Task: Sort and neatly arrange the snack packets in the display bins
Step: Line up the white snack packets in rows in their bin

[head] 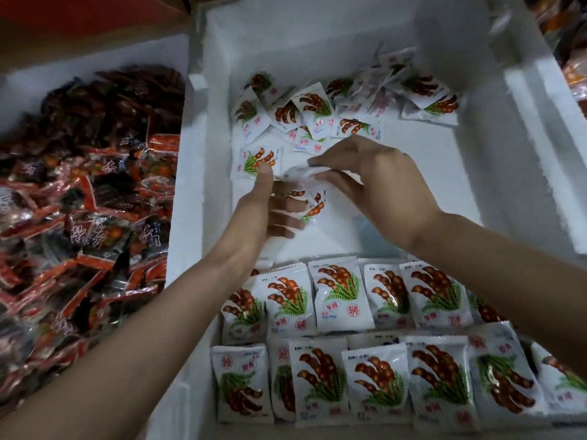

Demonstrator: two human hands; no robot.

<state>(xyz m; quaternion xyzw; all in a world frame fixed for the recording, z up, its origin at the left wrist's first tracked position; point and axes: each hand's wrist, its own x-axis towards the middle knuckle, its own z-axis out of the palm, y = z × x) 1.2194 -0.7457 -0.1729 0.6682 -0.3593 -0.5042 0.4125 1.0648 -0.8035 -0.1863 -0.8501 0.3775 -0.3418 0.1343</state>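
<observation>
Packet (297, 175) between left hand (270, 212), right hand (381, 185)

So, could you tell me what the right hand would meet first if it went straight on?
Probably the left hand, at its thumb, just beyond the packet the right hand pinches; depth is unclear.

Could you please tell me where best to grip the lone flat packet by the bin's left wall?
Probably pinch the lone packet by its right edge, from above on the right: it lies flat, face up, close to the bin's left wall, with bare floor to its right.
</observation>
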